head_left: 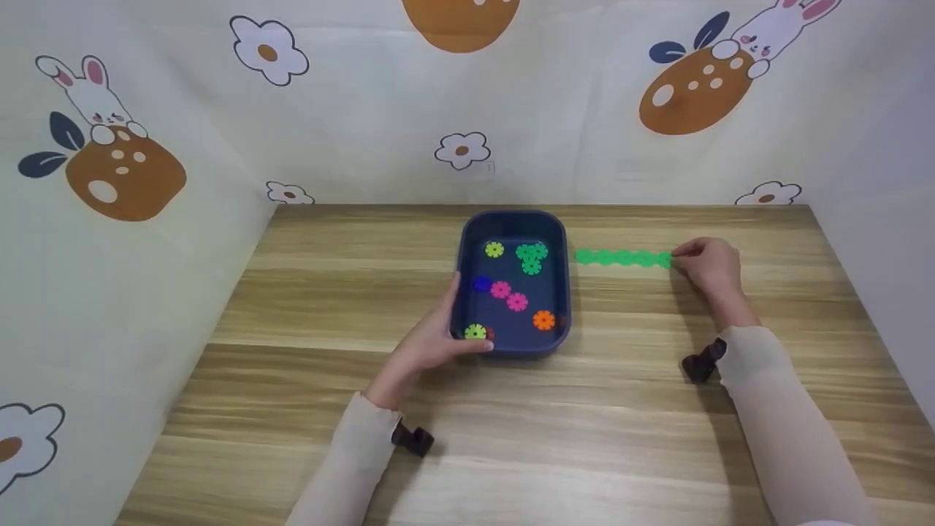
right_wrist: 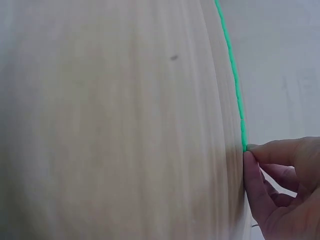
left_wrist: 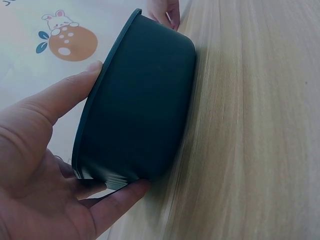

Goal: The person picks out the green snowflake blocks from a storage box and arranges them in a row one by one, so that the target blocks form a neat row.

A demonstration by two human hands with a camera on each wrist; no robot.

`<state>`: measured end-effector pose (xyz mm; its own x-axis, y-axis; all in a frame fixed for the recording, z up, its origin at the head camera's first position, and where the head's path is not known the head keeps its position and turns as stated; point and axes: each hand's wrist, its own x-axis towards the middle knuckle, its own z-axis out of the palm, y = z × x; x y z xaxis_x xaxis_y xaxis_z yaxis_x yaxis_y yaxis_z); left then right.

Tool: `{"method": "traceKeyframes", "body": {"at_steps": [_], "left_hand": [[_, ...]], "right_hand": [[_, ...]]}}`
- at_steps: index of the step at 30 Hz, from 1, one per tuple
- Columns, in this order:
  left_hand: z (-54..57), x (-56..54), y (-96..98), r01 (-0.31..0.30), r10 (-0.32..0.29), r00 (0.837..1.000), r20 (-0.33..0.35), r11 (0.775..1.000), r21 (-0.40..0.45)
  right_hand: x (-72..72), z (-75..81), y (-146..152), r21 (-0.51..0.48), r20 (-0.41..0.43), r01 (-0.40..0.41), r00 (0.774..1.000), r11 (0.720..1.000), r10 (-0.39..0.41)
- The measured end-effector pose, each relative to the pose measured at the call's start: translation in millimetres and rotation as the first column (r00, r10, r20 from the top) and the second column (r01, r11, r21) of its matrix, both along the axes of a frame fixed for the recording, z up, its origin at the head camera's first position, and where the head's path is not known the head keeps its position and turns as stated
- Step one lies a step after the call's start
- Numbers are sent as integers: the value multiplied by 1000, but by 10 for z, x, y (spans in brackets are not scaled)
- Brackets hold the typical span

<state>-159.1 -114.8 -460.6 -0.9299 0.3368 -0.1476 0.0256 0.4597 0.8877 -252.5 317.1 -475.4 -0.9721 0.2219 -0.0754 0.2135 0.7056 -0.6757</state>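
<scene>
My left hand [head_left: 431, 332] grips the near left corner of a dark blue tray [head_left: 511, 346], its thumb over the rim and its fingers along the outer wall in the left wrist view [left_wrist: 65, 190]. Several notched plastic discs lie in the tray: green discs [head_left: 531, 267], pink discs [head_left: 517, 302], a blue disc [head_left: 483, 283], an orange disc [head_left: 544, 320] and yellow discs [head_left: 494, 250]. To the right of the tray, my right hand [head_left: 714, 274] pinches the right end of a straight strip of joined green discs [head_left: 623, 258]. The right wrist view shows the strip [right_wrist: 235, 75] edge-on, between thumb and fingertip.
Under everything is a wood-grain table [head_left: 467, 438]. A pale cloth [head_left: 365, 109] printed with rabbits, oranges and flowers rises behind it and on the left. Each sleeve carries a small black wrist camera, one on the left [head_left: 413, 438] and one on the right [head_left: 703, 361].
</scene>
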Motion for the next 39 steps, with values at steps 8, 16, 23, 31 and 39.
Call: {"method": "traceKeyframes", "body": {"at_steps": [8,16,23,31,39], "left_hand": [[7,-8,-8,-6,6,1000,-5,1000,8],[13,-3,-15,-16,16,1000,11,1000,-4],[-4,8,-7,-13,13,1000,14,1000,13],[-19,8,1,-1,1,1000,16,1000,2],[-23,-7,-13,4,-5,1000,2,1000,6]], "right_hand": [[-15,20,-25,-6,32,1,999,1000,0],[-35,18,-15,-35,67,1,998,999,1],[-30,18,3,-135,98,67,994,989,-54],[13,85,-76,-336,42,112,994,935,-104],[46,245,-434,-421,-27,23,999,907,-38]]}}
